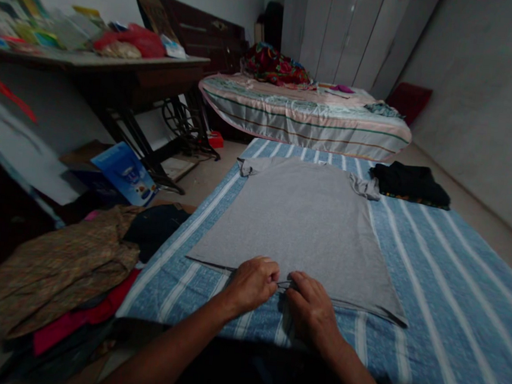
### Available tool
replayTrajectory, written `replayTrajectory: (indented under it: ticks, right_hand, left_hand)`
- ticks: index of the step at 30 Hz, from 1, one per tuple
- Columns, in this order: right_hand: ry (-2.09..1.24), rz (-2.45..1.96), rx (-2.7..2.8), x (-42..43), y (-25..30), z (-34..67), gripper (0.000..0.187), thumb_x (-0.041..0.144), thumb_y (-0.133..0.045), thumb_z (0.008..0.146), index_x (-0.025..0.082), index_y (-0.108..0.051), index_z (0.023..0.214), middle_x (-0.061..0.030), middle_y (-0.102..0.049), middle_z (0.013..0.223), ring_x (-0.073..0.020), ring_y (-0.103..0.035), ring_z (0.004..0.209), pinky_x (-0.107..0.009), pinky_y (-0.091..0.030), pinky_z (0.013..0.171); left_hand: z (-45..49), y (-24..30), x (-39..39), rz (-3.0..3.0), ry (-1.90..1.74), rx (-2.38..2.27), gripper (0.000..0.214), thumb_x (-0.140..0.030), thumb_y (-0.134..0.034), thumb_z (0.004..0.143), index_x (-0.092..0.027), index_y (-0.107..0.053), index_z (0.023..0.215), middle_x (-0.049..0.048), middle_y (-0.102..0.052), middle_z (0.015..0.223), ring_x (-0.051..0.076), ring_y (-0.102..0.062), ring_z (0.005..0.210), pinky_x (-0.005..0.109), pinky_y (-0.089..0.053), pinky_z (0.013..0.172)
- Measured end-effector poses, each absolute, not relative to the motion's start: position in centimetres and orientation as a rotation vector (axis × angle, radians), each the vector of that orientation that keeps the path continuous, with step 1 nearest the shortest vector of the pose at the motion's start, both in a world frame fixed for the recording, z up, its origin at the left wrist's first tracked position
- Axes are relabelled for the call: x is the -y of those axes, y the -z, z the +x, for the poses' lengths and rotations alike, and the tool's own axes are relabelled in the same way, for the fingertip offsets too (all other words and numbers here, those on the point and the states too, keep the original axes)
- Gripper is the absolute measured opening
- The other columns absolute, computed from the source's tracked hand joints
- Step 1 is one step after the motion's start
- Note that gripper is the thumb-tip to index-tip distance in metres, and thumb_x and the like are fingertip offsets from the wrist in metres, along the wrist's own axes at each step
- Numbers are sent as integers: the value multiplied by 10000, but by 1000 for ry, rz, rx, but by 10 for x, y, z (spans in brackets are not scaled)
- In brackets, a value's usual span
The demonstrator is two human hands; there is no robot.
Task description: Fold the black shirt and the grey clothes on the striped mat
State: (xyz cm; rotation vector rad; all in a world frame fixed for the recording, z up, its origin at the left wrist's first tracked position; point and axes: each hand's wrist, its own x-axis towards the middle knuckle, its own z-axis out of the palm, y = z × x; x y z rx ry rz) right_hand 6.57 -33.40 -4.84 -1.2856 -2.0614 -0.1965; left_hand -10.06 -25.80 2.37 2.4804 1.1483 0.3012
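Observation:
A grey T-shirt (298, 219) lies spread flat on a blue-and-white striped cloth (423, 272), its hem toward me and its neck at the far side. My left hand (255, 281) is closed on the middle of the hem, fingers curled round the fabric. Just to its right, my right hand (311, 304) also pinches the hem, its thumb hidden beneath. Between the two hands a short stretch of hem is lifted slightly. Both sleeves lie out to the sides, the right one a little crumpled.
Folded black clothing (411, 183) sits at the far right of the striped cloth. Left of it, on the floor side, are piled clothes (66, 259) and a blue box (127, 175). A cluttered sewing-machine table (177, 65) stands at left; another bed (334, 118) is beyond.

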Motion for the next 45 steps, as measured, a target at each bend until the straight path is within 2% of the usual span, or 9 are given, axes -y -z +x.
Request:
replayTrajectory:
  ticks: [4, 10, 18, 23, 37, 45]
  right_hand:
    - [220, -1240, 2048, 332, 49, 68, 227, 125, -415, 893, 183, -634, 880, -117, -600, 1110, -225, -516, 1065, -370, -465, 855]
    - [130, -1237, 2036, 335, 39, 65, 226, 83, -417, 897, 149, -629, 858, -103, -605, 969, -200, -530, 917, -326, -451, 784]
    - [271, -1140, 2099, 336, 39, 66, 252, 69, -374, 913, 123, -621, 914, -123, -589, 980, -223, -504, 962, -335, -427, 764]
    - [299, -1120, 2156, 335, 35, 67, 276, 97, -344, 940, 121, -618, 912, -119, -599, 936, -217, -494, 894, -325, -407, 707]
    - [317, -1048, 2256, 336, 23, 69, 349, 100, -277, 955, 120, -615, 871, -114, -572, 864, -205, -454, 781, -319, -380, 641]
    - [324, -1041, 2311, 338, 23, 72, 310, 97, -308, 948, 98, -616, 913, -124, -568, 881, -212, -439, 779, -328, -376, 638]
  left_hand:
    - [-103, -17, 261, 2829, -459, -1014, 148, -54, -528, 730, -188, -499, 676, 5, -510, 689, 173, -472, 708, 290, -365, 642]
    - [-110, -6, 263, 3090, -610, -798, 187, -57, -458, 811, -191, -452, 680, 18, -469, 685, 183, -416, 676, 314, -333, 606]
    - [-117, -7, 260, 3016, -468, -719, 164, -85, -454, 837, -185, -457, 707, 20, -478, 733, 167, -423, 706, 291, -352, 632]
    - [-122, -6, 262, 2975, -405, -715, 128, -87, -481, 831, -179, -481, 742, 27, -500, 776, 166, -438, 740, 279, -374, 661]
    - [-127, -7, 270, 2992, -448, -703, 121, -124, -470, 867, -174, -502, 762, 34, -516, 799, 168, -443, 739, 294, -369, 656]
    - [-123, -9, 276, 3039, -467, -738, 157, -124, -462, 878, -175, -509, 736, 33, -513, 772, 173, -433, 720, 306, -360, 636]
